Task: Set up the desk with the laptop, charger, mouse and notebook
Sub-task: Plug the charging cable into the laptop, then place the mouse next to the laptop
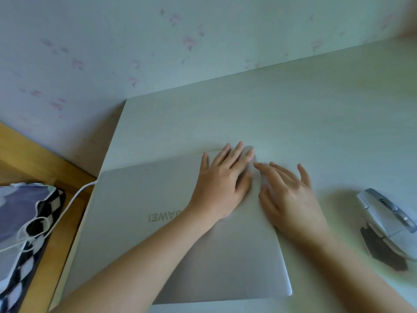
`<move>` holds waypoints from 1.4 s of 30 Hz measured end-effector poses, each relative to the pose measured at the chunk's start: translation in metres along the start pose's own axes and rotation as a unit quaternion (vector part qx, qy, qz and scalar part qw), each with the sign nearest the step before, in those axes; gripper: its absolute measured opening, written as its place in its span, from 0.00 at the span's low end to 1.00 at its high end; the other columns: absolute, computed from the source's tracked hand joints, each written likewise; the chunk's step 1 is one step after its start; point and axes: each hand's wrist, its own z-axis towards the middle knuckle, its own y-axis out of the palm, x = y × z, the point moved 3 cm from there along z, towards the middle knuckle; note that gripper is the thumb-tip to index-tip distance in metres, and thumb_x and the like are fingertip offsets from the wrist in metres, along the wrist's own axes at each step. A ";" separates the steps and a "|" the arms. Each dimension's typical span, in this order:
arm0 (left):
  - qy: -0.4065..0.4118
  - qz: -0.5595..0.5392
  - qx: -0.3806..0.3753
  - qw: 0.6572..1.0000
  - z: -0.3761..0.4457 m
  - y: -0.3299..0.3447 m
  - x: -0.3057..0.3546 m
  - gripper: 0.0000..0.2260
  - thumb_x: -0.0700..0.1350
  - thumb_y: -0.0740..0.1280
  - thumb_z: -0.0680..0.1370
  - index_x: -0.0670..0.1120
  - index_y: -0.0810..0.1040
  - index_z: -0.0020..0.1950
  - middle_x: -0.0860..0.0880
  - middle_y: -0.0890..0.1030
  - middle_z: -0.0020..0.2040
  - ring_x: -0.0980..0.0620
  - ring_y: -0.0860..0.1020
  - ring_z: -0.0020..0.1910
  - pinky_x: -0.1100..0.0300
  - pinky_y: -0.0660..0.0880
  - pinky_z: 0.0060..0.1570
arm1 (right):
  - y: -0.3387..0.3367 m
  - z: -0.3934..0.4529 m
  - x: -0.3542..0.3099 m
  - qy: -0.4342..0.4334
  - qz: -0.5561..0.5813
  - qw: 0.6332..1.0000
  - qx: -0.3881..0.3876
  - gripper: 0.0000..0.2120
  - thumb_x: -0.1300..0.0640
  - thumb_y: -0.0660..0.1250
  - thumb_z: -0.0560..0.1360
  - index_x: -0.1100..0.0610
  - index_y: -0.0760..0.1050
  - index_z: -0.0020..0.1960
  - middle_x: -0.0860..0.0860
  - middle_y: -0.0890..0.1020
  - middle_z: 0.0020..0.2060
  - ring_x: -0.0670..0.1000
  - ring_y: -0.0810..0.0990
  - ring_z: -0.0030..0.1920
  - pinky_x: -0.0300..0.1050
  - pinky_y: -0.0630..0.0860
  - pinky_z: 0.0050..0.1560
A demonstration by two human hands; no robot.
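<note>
Pale desk (293,105): one closed laptop (140,199) under two flat, relaxed hands, left hand (222,184) and right hand (291,199); one mouse (388,218).

Soft, even daylight is washing over the scene with a cool greenish cast — shadows are staying faint, only a thin one under the left hand (222,184). Motion blur is smearing the right hand (291,195) and the mouse (388,220), while wide-angle distortion is bending the desk (293,114) edge and softening the corners.

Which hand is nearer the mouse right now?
Right. The right hand rests at the laptop's right edge, a short gap from the mouse; the left hand lies flat on the lid, farther away.
</note>
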 end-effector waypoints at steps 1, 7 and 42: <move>0.001 0.001 0.000 1.000 0.000 0.001 0.000 0.23 0.56 0.50 0.79 0.54 0.66 0.73 0.53 0.64 0.75 0.49 0.61 0.75 0.35 0.60 0.67 | 0.000 -0.002 -0.003 -0.005 -0.004 1.000 -0.003 0.20 0.54 0.55 0.73 0.57 0.73 0.62 0.54 0.82 0.55 0.55 0.77 0.62 0.65 0.64 0.65; -0.003 -0.004 0.002 1.000 0.002 0.002 0.001 0.24 0.56 0.50 0.78 0.54 0.67 0.73 0.52 0.66 0.75 0.48 0.62 0.74 0.35 0.57 0.68 | 0.007 0.000 -0.006 0.007 -0.035 0.999 -0.026 0.20 0.47 0.58 0.73 0.54 0.75 0.60 0.51 0.81 0.58 0.53 0.75 0.64 0.62 0.60 0.69; 0.059 0.018 -0.042 0.997 -0.086 -0.077 0.095 0.19 0.52 0.55 0.76 0.47 0.79 0.59 0.50 0.78 0.62 0.49 0.77 0.60 0.52 0.74 0.53 | -0.117 -0.064 0.043 0.278 -0.124 0.938 -0.165 0.22 0.54 0.65 0.74 0.49 0.69 0.68 0.54 0.70 0.66 0.60 0.73 0.60 0.50 0.74 0.52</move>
